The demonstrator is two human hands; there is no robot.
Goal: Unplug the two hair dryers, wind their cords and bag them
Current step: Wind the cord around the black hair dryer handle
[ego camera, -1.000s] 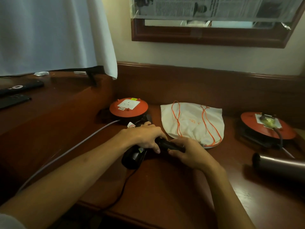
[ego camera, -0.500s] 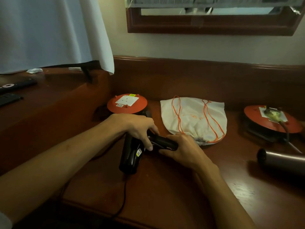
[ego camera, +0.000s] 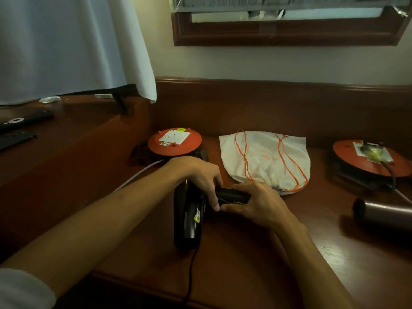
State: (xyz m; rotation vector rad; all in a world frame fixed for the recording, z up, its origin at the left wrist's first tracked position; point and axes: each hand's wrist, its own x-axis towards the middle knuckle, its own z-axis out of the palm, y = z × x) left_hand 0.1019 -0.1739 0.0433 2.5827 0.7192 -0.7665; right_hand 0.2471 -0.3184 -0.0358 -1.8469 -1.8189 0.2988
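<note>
Left grip (ego camera: 201,177): fingers curled over the black hair dryer (ego camera: 189,217) where barrel meets handle. Right grip (ego camera: 256,204): fingers and thumb wrapped round the handle end. Dryer lies on the wooden surface (ego camera: 256,264), barrel pointing toward the near edge; its black cord (ego camera: 191,270) trails off that edge. White drawstring bag (ego camera: 267,159) (orange cords) lies flat just behind the hands. Second dryer (ego camera: 383,214), grey, lies far right, near an orange cord reel (ego camera: 370,159) with a plug in it. Another orange reel (ego camera: 175,141) sits behind the left hand.
</note>
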